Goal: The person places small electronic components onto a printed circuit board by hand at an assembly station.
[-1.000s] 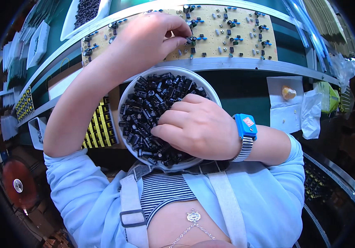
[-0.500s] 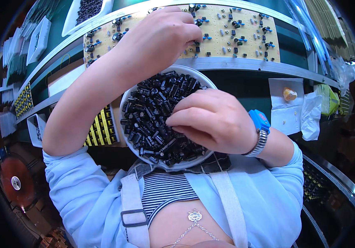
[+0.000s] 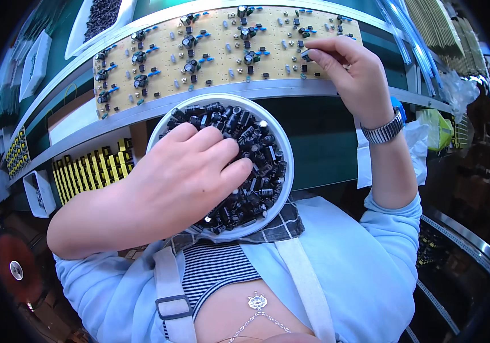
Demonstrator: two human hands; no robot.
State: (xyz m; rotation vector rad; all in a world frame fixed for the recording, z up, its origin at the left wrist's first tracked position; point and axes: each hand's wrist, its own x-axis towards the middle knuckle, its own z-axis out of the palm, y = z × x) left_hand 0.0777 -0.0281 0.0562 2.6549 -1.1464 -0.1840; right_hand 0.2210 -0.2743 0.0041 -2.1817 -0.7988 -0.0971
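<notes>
A white round tub full of loose black electrolytic capacitors sits against my front. Over its left half lies my left hand, fingers curled down into the heap; its fingertips and whatever they pinch are hidden. Beyond the tub stretches a long tan circuit board panel, fitted with rows of dark capacitors, blue parts and small black parts. Toward the panel's right part, my right hand pinches a small dark capacitor between thumb and forefinger, right at the board surface.
A metal rail runs along the panel's near edge. At left are yellow-and-black components in rows and a small white bin. A white tray of dark parts stands far left. Plastic bags lie at right.
My left hand has come back from the panel into the tub. My right hand has left the tub and reached the panel with a capacitor. The view has shifted slightly.
</notes>
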